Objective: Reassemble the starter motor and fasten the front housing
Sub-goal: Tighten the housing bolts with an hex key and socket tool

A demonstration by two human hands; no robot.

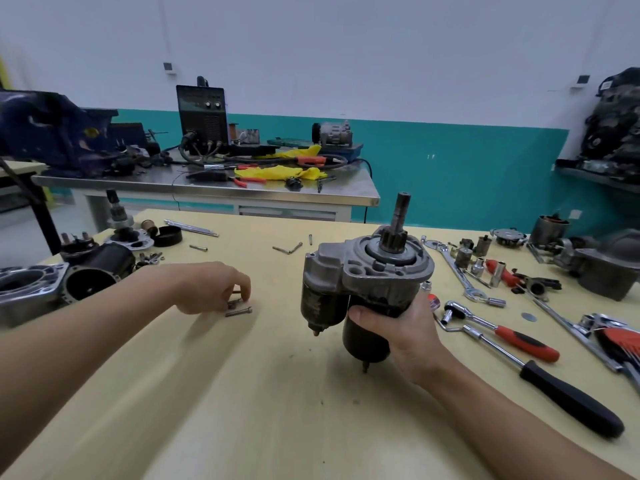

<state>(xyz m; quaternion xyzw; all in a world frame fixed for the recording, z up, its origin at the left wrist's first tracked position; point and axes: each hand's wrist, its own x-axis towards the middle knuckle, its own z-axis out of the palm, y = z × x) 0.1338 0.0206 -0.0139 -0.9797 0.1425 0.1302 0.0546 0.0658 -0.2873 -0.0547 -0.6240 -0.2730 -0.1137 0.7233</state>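
Starter motor (363, 282) stands upright in the person's right hand (408, 330), lifted just clear of the yellow table (277, 393) a little right of its middle. The fingers wrap around the dark cylindrical body from the right, with the thumb pressed across its front. The grey front housing (381, 268) sits on top of the body, and the pinion shaft (398, 220) points straight up out of it. The smaller cylinder hangs alongside on the left, untouched by the hand.

Over toward the left side of the table, the left hand (211, 289) reaches down with its fingers curled, and the fingertips pinch a small bolt (234, 302) against the tabletop. A second bolt (239, 311) lies flat just beside it, nearer the front edge.

Along the right edge, tools are spread out: a ratchet with a red grip (502, 332), a long bar with a black handle (554, 393) and a flat wrench (457, 271), with sockets scattered between them. At the left edge sits a pile of other motor parts (93, 271), including a black casing lying on its side. A few loose bolts (287, 249) rest near the far edge. Behind the table stands a steel workbench (207, 188) carrying a dark welder (202, 116), cables and yellow rags.
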